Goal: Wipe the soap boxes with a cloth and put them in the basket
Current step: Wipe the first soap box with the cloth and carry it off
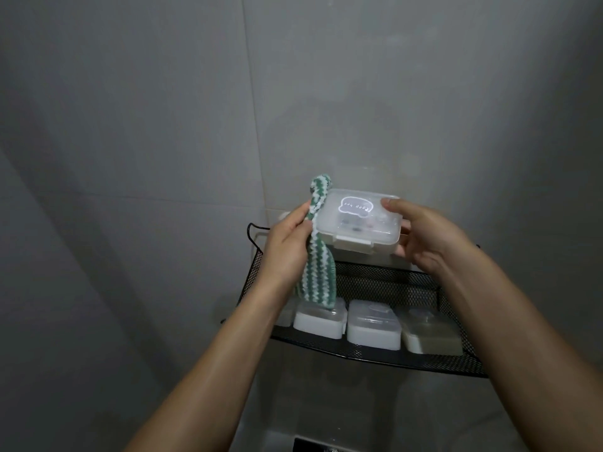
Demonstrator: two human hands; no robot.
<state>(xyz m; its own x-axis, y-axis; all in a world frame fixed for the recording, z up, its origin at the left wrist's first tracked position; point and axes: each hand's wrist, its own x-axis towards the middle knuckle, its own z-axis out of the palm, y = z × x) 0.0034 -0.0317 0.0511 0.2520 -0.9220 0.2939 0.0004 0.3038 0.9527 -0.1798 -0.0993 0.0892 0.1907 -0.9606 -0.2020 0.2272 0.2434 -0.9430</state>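
Above the black mesh basket (385,282) on the grey tiled wall (163,109), my right hand (421,236) grips a translucent soap box (362,223) by its right end, thumb on the lid. My left hand (290,243) pinches a green-and-white striped cloth (315,265) against the left side of the box, and the cloth hangs down. Along the front edge of the basket, three more soap boxes (373,324) stand side by side.

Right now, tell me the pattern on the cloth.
Green and white zigzag stripes on the cloth, gripped by the left hand; the head view shows it best.
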